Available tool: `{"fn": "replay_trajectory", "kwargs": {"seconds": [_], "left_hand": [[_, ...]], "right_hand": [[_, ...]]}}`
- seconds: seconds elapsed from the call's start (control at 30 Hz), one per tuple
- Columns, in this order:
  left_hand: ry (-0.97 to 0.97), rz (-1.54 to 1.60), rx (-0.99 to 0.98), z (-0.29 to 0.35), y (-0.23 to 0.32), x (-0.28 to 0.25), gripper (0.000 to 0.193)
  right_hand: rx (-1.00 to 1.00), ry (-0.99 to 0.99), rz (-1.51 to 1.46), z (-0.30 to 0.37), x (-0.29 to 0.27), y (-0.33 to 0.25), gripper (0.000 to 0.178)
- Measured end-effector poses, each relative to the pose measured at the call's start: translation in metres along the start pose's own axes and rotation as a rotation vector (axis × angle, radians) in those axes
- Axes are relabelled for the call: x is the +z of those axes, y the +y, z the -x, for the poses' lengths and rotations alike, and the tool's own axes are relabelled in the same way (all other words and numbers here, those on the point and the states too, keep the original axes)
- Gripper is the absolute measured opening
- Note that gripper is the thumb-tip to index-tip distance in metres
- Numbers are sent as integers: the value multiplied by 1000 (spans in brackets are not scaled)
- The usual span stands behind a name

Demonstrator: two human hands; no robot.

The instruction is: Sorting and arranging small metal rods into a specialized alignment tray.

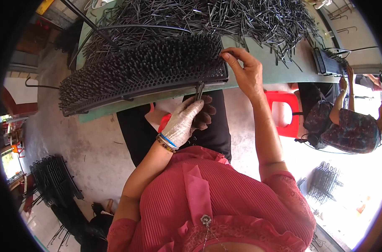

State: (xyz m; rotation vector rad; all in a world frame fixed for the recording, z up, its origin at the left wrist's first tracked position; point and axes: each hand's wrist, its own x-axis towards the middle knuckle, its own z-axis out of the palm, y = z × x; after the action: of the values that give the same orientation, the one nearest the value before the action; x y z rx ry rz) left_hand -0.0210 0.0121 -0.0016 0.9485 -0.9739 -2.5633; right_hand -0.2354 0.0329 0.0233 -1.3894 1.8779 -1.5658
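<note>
Head view, near to far. Closest at 6 o'clock: the person's red top, forearms coming up from it. Left hand (183, 122), in a pale work glove w/ bead bracelets at the wrist, sits just below the table edge, clenched round a dark thin tool or pin stub (199, 90) that rises to the underside of the rack. Right hand (246, 71), bare, at approx 1 o'clock from the left, pinches a single black pin (227, 53) at the rack's right end, thumb and forefinger closed on it.

The rack (174, 82) is a long curved black perforated strip lying along the near edge of the green table (279, 71), running from 9 o'clock to centre. Progress, as I judge it: nearly full. Pins stand thick in it from the left end right across; only the right-hand corner, where the bare hand works, looks open. Front rows of holes along the edge look unfilled, can't tell if meant to be.

Beyond, at 12 o'clock, a big loose heap of black pins (224, 19) covers the far tabletop, so plenty of stock left.

At 3 o'clock another person (346, 126) sits by a red plastic stool (283, 111), hand up at a second small black rack (331, 63) on the table end.

On the floor: stacked black racks (52, 180) at 8 o'clock, another wire bundle (323, 182) at 4 o'clock.

Packages, labels, signs: none I can make out; a yellow patch at top left is too small to tell.
</note>
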Motion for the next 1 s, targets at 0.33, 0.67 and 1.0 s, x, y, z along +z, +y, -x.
{"fn": "replay_trajectory", "kwargs": {"seconds": [0.33, 0.67, 1.0], "left_hand": [[-17, 53, -25, 3, 2, -2, 29], [-19, 49, -32, 3, 1, -7, 29], [-49, 17, -51, 2, -1, -9, 28]], "right_hand": [[-185, -9, 234, 8, 8, 11, 17], [-309, 71, 328, 20, 19, 12, 22], [-283, 54, 363, 20, 17, 7, 20]]}}
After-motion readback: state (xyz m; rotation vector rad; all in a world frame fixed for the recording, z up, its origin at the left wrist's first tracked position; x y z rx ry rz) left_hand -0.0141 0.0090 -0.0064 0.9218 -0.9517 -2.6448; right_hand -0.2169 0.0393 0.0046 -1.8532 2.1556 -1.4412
